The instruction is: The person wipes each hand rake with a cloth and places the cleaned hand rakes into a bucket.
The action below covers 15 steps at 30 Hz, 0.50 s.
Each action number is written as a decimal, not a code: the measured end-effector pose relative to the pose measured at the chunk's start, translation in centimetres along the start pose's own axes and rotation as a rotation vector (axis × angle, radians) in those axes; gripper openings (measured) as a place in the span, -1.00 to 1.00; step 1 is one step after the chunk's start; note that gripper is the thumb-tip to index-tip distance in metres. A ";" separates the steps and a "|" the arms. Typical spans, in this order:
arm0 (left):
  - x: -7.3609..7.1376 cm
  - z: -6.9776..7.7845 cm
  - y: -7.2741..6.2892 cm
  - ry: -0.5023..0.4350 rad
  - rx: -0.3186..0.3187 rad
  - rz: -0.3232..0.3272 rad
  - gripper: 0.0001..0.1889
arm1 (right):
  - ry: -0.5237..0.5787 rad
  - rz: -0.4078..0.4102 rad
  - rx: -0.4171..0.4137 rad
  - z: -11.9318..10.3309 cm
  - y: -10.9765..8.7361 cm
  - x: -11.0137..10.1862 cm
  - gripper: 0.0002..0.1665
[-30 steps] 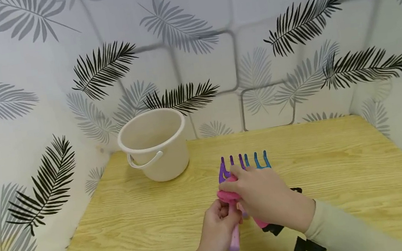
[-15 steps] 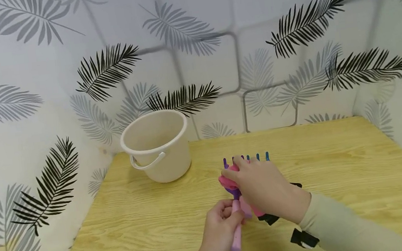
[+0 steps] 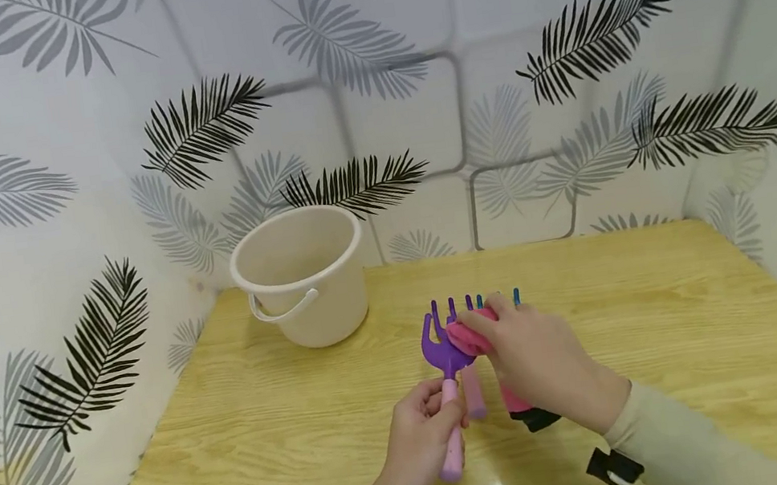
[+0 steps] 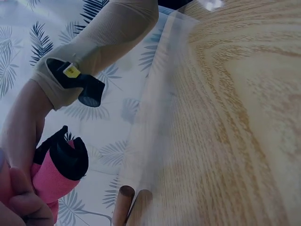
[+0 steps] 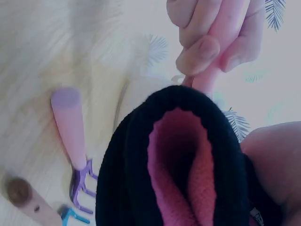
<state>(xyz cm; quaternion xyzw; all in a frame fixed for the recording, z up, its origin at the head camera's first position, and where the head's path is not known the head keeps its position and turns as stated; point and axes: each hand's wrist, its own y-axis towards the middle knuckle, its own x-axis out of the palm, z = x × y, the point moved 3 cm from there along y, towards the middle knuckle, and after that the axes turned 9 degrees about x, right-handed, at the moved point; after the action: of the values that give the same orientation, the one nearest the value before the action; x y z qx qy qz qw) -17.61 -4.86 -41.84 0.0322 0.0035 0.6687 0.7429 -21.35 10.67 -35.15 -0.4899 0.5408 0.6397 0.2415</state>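
Observation:
My left hand (image 3: 420,437) grips the pink handle of a small garden hand fork (image 3: 446,357), its purple tines pointing away. My right hand (image 3: 537,358) holds a pink cloth with black edging (image 3: 471,335) against the right side of the fork's purple head, hiding some tines. In the right wrist view the black-edged cloth (image 5: 178,160) hangs folded open, with the left hand (image 5: 207,42) on the handle beyond. The left wrist view shows the cloth's black end (image 4: 68,160) sticking out beside the fingers.
Another pink-handled purple rake (image 5: 69,125) lies on the table, beside a blue-tined tool with a wooden handle (image 5: 37,202). An off-white bucket (image 3: 324,307) stands at the back left of the wooden table (image 3: 275,442). A leaf-patterned wall covering (image 3: 411,126) rises behind.
My right hand has slid the cloth from the fork's neck and left side over to its right side, uncovering the purple head. The left hand keeps its grip on the handle.

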 end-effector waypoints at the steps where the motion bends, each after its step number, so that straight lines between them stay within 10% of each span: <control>1: 0.0 0.0 0.0 -0.006 -0.006 0.004 -0.55 | 0.003 0.008 -0.006 -0.1 -0.2 0.0 -0.48; 7: -0.4 0.2 0.1 -0.036 -0.028 0.021 -0.51 | 0.061 -0.001 -0.090 -1.7 -1.7 -0.8 -0.45; 15: -0.3 0.3 -0.2 -0.022 0.016 -0.006 -0.57 | 0.058 0.048 0.009 0.0 -0.1 0.1 -0.57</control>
<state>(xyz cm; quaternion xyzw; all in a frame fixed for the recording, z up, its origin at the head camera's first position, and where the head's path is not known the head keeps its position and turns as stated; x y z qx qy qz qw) -17.43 -5.23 -41.52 0.0454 0.0006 0.6661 0.7445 -21.32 10.71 -35.29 -0.4939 0.5622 0.6283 0.2126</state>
